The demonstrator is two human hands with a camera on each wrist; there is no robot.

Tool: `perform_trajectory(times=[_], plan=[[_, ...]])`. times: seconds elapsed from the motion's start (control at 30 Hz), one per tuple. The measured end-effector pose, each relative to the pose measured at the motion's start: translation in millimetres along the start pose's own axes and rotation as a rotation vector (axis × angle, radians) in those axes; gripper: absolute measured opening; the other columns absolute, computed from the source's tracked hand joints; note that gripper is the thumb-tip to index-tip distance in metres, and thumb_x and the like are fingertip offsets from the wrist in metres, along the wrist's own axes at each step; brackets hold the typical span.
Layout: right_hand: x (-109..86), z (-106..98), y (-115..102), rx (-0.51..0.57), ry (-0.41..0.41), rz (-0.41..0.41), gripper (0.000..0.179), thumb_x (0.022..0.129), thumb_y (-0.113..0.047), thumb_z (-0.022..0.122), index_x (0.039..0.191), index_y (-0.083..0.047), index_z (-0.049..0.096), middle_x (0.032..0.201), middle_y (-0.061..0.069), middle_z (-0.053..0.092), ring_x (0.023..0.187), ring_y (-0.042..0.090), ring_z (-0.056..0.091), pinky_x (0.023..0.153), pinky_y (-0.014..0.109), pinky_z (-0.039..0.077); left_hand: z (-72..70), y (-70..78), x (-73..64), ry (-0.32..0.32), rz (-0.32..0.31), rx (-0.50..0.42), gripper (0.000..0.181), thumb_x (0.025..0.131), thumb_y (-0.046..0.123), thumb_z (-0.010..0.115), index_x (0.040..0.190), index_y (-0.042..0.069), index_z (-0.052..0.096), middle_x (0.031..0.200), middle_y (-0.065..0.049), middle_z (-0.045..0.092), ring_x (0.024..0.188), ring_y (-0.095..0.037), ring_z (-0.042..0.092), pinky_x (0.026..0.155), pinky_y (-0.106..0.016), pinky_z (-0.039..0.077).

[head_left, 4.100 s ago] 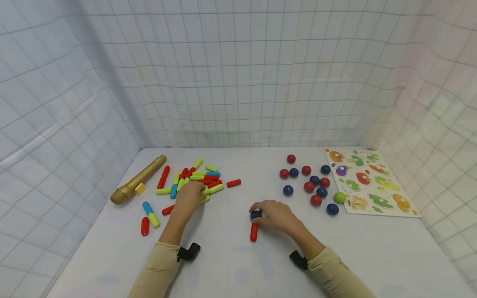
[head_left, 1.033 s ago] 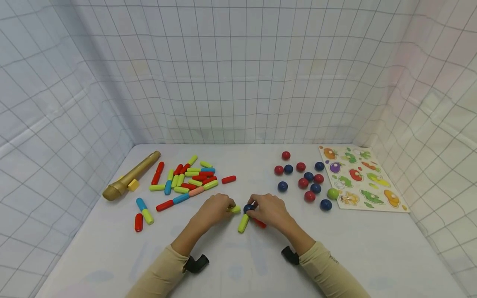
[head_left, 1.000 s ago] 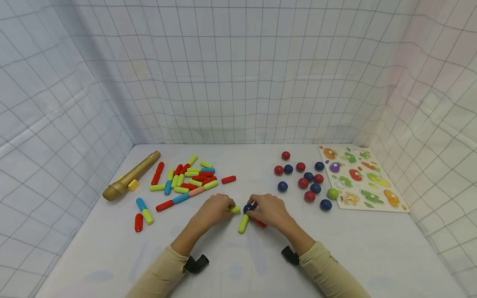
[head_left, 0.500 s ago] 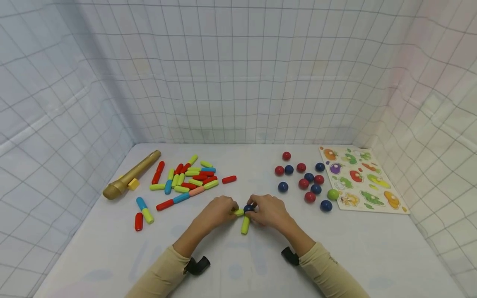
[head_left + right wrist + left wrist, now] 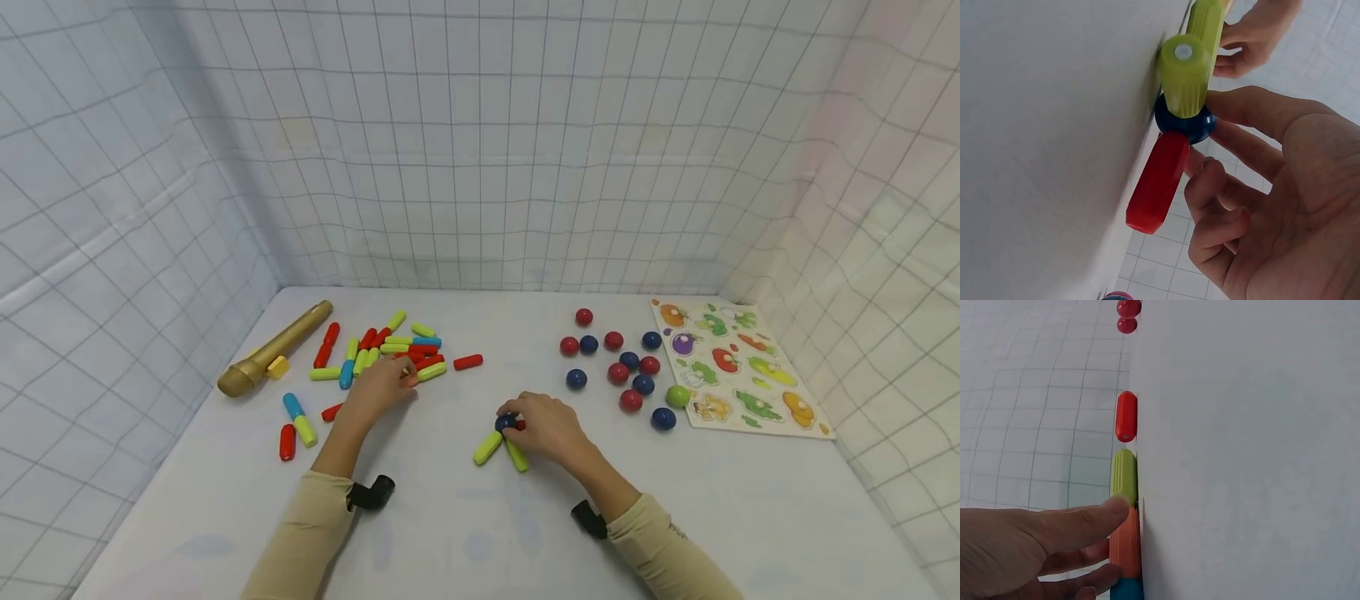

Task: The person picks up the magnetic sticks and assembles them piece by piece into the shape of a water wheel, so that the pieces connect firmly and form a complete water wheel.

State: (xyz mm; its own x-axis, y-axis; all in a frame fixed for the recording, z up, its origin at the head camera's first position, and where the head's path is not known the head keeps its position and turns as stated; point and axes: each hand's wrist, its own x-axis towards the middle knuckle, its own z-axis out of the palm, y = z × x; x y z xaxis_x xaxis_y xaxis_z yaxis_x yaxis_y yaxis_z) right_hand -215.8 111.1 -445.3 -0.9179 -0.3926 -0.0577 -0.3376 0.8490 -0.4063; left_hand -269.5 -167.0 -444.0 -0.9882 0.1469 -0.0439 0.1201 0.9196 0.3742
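Note:
My right hand (image 5: 547,427) pinches a dark blue ball (image 5: 506,424) between thumb and fingers, low over the table. Two lime building sticks, a left one (image 5: 487,447) and a right one (image 5: 517,456), and a red stick (image 5: 1159,181) spread out from the ball. One lime stick (image 5: 1185,75) shows a silvery spot on its end in the right wrist view. My left hand (image 5: 381,389) is at the pile of sticks. In the left wrist view its thumb and fingers pinch an orange stick (image 5: 1124,544), end to end between a lime stick (image 5: 1124,475) and a blue one (image 5: 1126,589).
Several red, lime and blue sticks lie around the left hand, with a lone red stick (image 5: 468,362) to its right. A gold microphone (image 5: 277,346) lies far left. Red and blue balls, a green ball (image 5: 678,397) and a vegetable puzzle board (image 5: 738,367) are at right.
My left hand brought a lime stick to the blue ball, let it go there and moved back left to the pile. The right hand kept hold of the ball, which has turned slightly.

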Motion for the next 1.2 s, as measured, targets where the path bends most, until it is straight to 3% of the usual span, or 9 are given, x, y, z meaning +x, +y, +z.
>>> perform_trajectory(times=[0.13,0.3,0.43,0.73,1.0,1.2], plan=[[0.3,0,0,0.013,-0.016,-0.005,0.032,0.086,-0.027,0.072,0.118,-0.022,0.070,0.109,0.000,0.070,0.089,0.016,0.060,0.074,0.033,0.052,-1.0,-6.7,2.1,-0.037,0.033,0.031,0.028,0.086,0.023,0.074,0.111,0.011,0.066,0.091,-0.005,0.062,0.085,-0.022,0.054,0.073,-0.035,0.048],[0.8,3,0,0.036,-0.033,-0.022,0.035,0.088,-0.036,0.070,0.120,-0.025,0.066,0.109,-0.001,0.070,0.091,0.016,0.060,0.074,0.032,0.051,3.1,-6.1,0.5,0.016,0.087,0.129,0.020,0.089,0.021,0.071,0.107,0.012,0.073,0.100,-0.006,0.071,0.092,-0.024,0.062,0.080,-0.042,0.055],[0.5,4,0,-0.013,-0.039,-0.063,0.032,0.089,-0.039,0.069,0.117,-0.026,0.068,0.108,-0.002,0.069,0.090,0.014,0.059,0.074,0.032,0.051,5.6,-4.8,-1.4,0.036,0.119,0.211,0.021,0.088,0.018,0.071,0.107,0.009,0.075,0.099,-0.009,0.072,0.090,-0.025,0.064,0.082,-0.043,0.056],[0.6,3,0,-0.058,-0.010,-0.107,0.026,0.090,-0.033,0.069,0.115,-0.027,0.070,0.105,-0.002,0.068,0.090,0.015,0.060,0.076,0.032,0.052,9.6,-1.5,-1.8,0.044,0.070,0.138,0.024,0.088,0.014,0.071,0.110,0.005,0.070,0.098,-0.011,0.071,0.086,-0.024,0.062,0.083,-0.040,0.056],[0.2,3,0,-0.054,-0.018,-0.108,0.026,0.089,-0.034,0.069,0.115,-0.027,0.070,0.106,-0.002,0.068,0.091,0.015,0.061,0.077,0.033,0.053,10.8,-3.1,-2.9,-0.008,0.070,0.123,0.030,0.095,0.016,0.061,0.125,0.011,0.066,0.115,-0.013,0.067,0.104,-0.031,0.061,0.090,-0.045,0.055],[1.8,2,1,-0.064,-0.014,-0.111,0.027,0.089,-0.033,0.070,0.116,-0.027,0.070,0.108,-0.002,0.070,0.093,0.016,0.062,0.079,0.034,0.053,6.3,0.4,-2.6,-0.013,0.035,0.076,0.040,0.098,0.022,0.058,0.136,0.012,0.054,0.126,-0.018,0.060,0.103,-0.034,0.060,0.090,-0.050,0.054]])
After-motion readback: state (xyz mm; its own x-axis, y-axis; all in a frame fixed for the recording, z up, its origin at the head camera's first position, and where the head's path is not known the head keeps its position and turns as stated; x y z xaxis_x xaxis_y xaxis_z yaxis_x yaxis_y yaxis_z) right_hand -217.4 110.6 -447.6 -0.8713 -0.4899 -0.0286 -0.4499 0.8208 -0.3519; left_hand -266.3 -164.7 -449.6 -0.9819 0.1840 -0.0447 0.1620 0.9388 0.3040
